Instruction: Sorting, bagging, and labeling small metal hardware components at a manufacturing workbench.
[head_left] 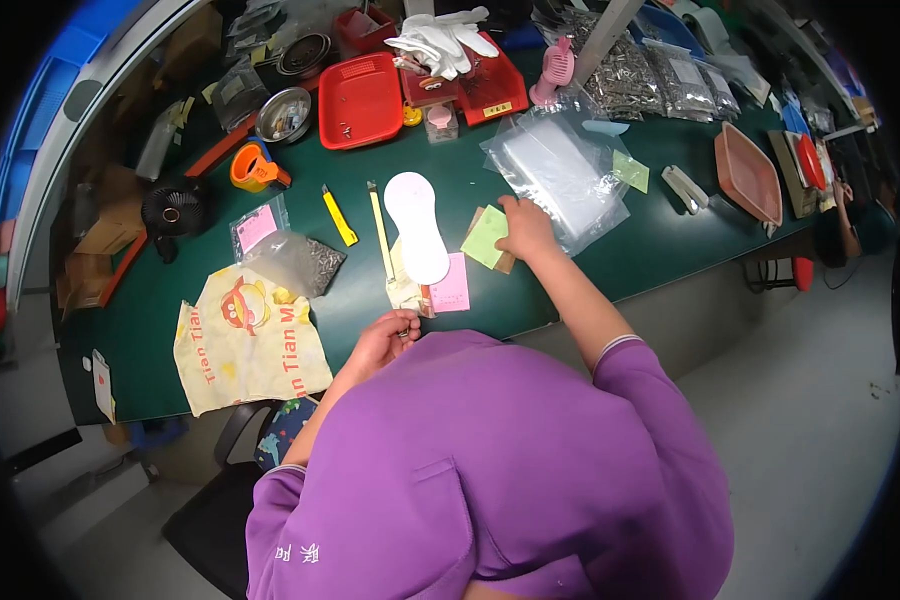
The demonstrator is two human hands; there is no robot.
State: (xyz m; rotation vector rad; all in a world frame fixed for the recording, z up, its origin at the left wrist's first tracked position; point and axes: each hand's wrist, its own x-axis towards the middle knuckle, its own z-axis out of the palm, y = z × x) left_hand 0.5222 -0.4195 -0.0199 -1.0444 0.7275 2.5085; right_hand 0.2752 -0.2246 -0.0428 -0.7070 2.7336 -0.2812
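Note:
My left hand (382,340) is closed at the table's near edge, its fingertips pinched around something too small to make out. Just beyond it lie a crumpled cream cloth piece (404,294) and a pink printed slip (453,283). A white sole-shaped pad (417,225) partly covers both. To the right, my right hand (527,232) grips the edge of light green paper slips (485,237), with thumb and fingers at their right side. Brown card shows from under the slips. Clear plastic bags (555,170) lie right beside that hand.
A yellow cutter knife (340,217), a slim yellow stick (380,230) and a bag of small metal parts (322,265) lie to the left, above a printed cream bag (255,340). Red trays (360,95) stand behind. A stapler (685,190) and pink tray (748,175) are right.

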